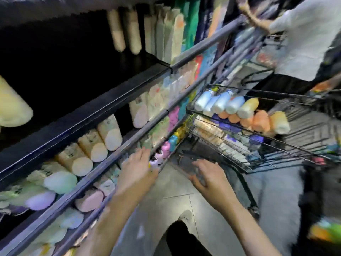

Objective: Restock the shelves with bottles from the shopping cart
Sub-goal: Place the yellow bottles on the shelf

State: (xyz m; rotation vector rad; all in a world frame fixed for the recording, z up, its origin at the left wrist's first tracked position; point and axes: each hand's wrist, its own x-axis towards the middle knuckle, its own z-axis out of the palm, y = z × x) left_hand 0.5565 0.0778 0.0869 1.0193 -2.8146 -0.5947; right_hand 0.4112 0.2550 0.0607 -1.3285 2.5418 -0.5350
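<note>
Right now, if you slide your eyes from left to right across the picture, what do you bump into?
Shelf bottles → left hand → right hand → shopping cart with its blue and orange bottles.

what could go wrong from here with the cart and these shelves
1. The bottles lie heaped above the cart's rim, so a bump might roll one off.
2. The left hand is near the small bottles at the low shelf edge and could knock them off.
3. Another person stands just beyond the cart, so pushing it risks a collision.
</note>
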